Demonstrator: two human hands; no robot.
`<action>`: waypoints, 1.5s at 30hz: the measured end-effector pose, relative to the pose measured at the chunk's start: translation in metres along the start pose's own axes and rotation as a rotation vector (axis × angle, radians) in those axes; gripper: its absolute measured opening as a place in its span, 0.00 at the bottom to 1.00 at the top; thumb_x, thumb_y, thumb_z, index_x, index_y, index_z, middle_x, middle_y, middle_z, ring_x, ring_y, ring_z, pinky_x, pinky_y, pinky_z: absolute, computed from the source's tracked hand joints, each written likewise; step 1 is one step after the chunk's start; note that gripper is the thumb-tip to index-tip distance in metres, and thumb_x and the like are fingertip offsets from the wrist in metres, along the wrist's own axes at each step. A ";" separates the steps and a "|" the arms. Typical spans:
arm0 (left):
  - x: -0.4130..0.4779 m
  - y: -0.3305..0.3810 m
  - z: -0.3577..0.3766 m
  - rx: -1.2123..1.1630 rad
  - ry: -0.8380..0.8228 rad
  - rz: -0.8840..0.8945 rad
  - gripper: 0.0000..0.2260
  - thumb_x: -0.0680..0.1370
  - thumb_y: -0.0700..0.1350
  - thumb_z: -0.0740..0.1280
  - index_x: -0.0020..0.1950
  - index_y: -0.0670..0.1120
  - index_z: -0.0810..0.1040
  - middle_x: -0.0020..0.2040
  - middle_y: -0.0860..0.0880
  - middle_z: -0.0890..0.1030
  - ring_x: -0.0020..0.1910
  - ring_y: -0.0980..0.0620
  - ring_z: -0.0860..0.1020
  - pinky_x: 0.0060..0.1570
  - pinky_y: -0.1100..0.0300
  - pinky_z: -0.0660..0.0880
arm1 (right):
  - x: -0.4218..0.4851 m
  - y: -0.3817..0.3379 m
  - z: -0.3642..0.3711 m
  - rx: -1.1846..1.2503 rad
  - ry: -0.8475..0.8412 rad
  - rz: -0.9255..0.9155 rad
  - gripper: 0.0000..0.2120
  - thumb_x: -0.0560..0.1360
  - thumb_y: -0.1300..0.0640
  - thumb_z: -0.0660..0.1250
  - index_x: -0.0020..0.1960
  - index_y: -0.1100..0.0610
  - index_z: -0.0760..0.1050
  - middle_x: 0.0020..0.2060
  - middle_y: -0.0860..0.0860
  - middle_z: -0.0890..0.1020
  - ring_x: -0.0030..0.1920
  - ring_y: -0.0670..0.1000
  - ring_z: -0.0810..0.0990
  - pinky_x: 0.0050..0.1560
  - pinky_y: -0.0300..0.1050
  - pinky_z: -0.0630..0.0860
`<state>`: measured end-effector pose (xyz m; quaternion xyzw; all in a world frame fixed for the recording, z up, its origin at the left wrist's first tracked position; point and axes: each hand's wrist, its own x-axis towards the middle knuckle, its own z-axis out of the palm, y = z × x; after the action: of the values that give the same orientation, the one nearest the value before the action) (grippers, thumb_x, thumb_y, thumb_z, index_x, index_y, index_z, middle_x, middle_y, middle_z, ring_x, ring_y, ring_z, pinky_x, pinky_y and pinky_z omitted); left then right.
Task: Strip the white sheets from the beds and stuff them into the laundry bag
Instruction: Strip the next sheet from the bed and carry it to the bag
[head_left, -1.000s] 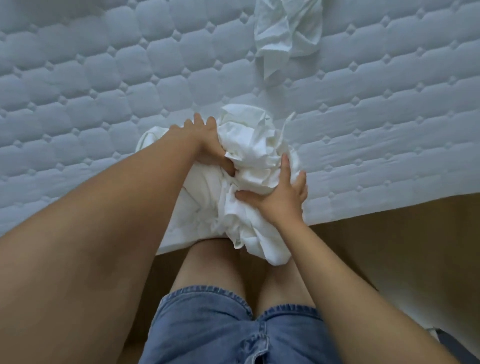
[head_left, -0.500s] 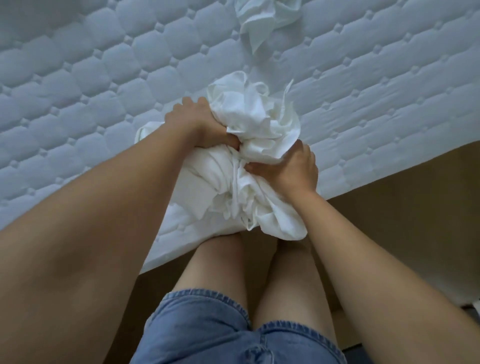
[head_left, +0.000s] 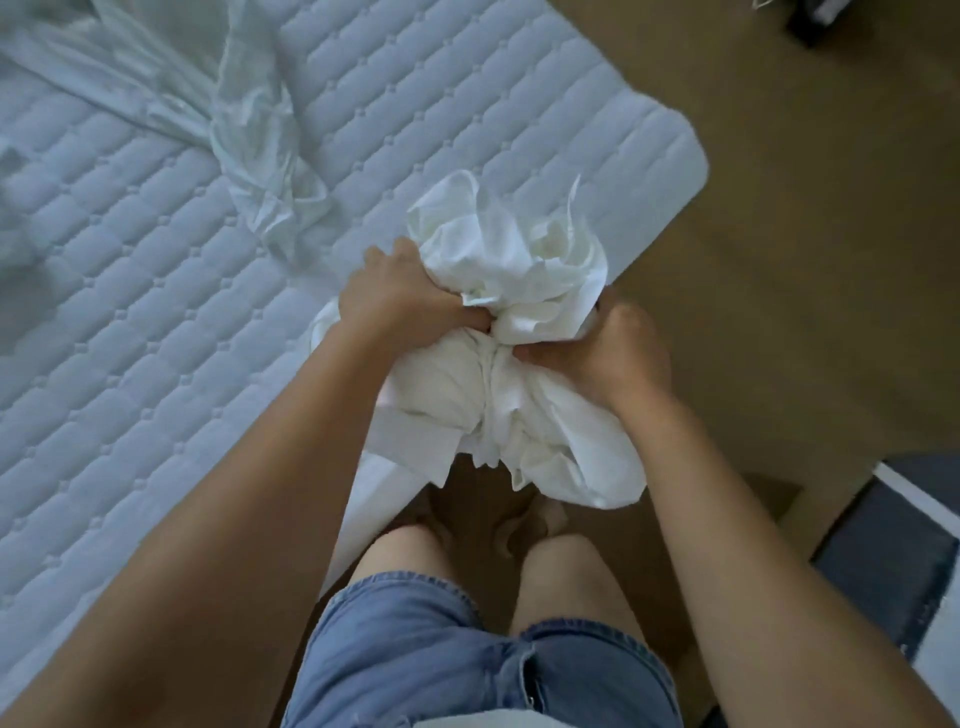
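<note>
On my left I see the bed (head_left: 156, 322), its quilted top showing, with a loose white sheet (head_left: 249, 135) lying crumpled across its far part. My left forearm reaches forward from the lower left. The left hand (head_left: 400, 306) is knuckles up, its fingers curled tight into the bunched white sheet (head_left: 519, 280). That bundle is held up just off the bed's near corner, above my knees and the denim shorts (head_left: 415, 649). One puff of cloth billows above both fists, and the rest hangs below them. The right hand (head_left: 613, 353) clamps the bundle's waist from the right side, fingers wrapped into the folds, close to the left hand. Further right is the brown floor (head_left: 805, 234), with a dark blue box (head_left: 883, 561) near the lower corner.
</note>
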<state>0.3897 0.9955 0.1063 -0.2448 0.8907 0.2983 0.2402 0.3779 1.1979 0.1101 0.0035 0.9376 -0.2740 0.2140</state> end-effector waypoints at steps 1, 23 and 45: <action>-0.009 0.029 0.012 -0.001 0.002 0.032 0.49 0.58 0.69 0.74 0.71 0.47 0.63 0.66 0.44 0.68 0.64 0.41 0.70 0.57 0.48 0.71 | -0.008 0.019 -0.021 0.013 0.037 0.018 0.42 0.56 0.30 0.74 0.64 0.50 0.70 0.51 0.47 0.80 0.52 0.50 0.79 0.42 0.43 0.70; -0.056 0.447 0.275 0.235 -0.126 0.549 0.42 0.56 0.71 0.70 0.64 0.49 0.71 0.58 0.48 0.74 0.62 0.44 0.70 0.55 0.50 0.70 | -0.044 0.391 -0.283 0.127 0.467 0.400 0.49 0.54 0.28 0.72 0.67 0.53 0.68 0.59 0.50 0.76 0.60 0.54 0.75 0.49 0.47 0.71; 0.007 1.017 0.545 0.528 -0.479 0.803 0.45 0.42 0.73 0.69 0.54 0.53 0.80 0.51 0.50 0.82 0.49 0.49 0.80 0.51 0.50 0.79 | 0.103 0.765 -0.626 0.365 0.744 0.803 0.47 0.54 0.30 0.74 0.64 0.56 0.69 0.57 0.49 0.76 0.59 0.52 0.74 0.56 0.46 0.70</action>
<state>-0.0513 2.0611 0.1378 0.2587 0.8792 0.1802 0.3572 0.1288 2.1590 0.1519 0.4923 0.8123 -0.3091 -0.0469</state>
